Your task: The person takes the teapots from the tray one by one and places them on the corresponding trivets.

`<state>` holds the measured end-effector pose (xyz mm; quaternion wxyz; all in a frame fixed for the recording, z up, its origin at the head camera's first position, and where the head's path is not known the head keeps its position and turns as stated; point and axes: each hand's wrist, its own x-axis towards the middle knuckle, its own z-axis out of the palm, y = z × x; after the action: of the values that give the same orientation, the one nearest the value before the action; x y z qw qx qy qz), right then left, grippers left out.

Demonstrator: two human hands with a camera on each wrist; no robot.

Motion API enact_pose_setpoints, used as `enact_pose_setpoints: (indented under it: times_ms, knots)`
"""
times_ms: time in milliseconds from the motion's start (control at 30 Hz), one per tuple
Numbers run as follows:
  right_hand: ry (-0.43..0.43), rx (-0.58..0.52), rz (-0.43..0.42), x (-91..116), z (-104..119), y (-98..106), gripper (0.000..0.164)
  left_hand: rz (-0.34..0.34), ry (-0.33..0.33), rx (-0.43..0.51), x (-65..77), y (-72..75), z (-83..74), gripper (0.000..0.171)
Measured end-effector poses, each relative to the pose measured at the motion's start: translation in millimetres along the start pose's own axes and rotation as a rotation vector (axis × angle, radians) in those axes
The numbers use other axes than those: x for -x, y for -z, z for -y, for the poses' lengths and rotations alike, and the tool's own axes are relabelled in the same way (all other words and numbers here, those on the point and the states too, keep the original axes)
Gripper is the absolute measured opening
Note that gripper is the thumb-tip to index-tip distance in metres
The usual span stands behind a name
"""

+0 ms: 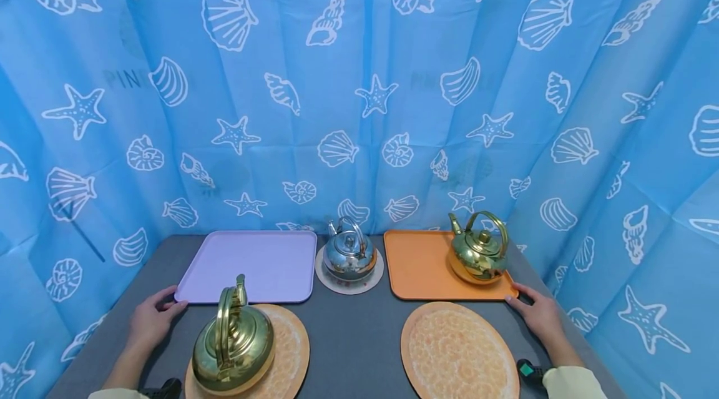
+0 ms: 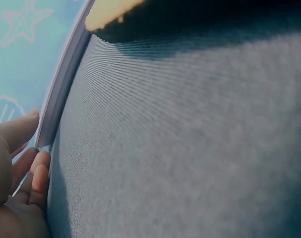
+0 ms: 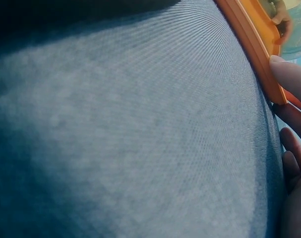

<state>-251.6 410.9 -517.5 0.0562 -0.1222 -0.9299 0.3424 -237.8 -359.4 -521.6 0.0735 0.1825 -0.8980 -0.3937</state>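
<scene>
My left hand (image 1: 154, 319) holds the near left corner of a lilac tray (image 1: 264, 261), thumb and fingers on either side of it. At the near right corner of an orange tray (image 1: 412, 261), my right hand (image 1: 538, 310) pinches the rim; in the right wrist view its thumb (image 3: 289, 74) lies on the edge. A gold kettle (image 1: 477, 252) stands on the right part of the orange tray. Another gold kettle (image 1: 236, 346), larger in the head view, sits on an oval placemat (image 1: 294, 349) in front of the lilac tray.
Between the trays, a silver kettle (image 1: 349, 255) stands on a round pale mat (image 1: 348, 287). A second oval placemat (image 1: 460, 352) lies before the orange tray. Grey cloth (image 1: 354, 349) covers the table; a blue shell-patterned curtain (image 1: 359, 74) hangs behind and at both sides.
</scene>
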Motion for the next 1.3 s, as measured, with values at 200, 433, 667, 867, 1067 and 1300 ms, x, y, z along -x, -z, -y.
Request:
enact_pose_setpoints:
  times_ms: [200, 433, 667, 867, 1067, 1300]
  knots:
    - [-0.017, -0.001, -0.011, -1, 0, -1, 0.067, -0.017, 0.021, 0.026, 1.5, 0.9, 4.0, 0.061]
    - [-0.009, -0.004, -0.018, 0, -1, 0, 0.067, -0.053, 0.006, 0.043, 11.2, 2.9, 2.3, 0.056]
    - [-0.008, 0.012, -0.025, 1, -1, 0, 0.067, -0.087, 0.002, 0.068, 19.5, 3.8, -3.3, 0.053]
    - [-0.002, 0.013, -0.028, 0, -2, -1, 0.069, -0.121, 0.003, 0.138, 32.7, 9.3, -19.2, 0.047]
    - [-0.003, 0.016, -0.020, -1, -2, -2, 0.074, -0.171, -0.066, 0.184, 47.6, 15.5, -36.2, 0.041]
    - [-0.012, 0.006, -0.018, -2, -3, -3, 0.074, -0.237, -0.132, 0.173, 60.9, 21.1, -57.6, 0.043]
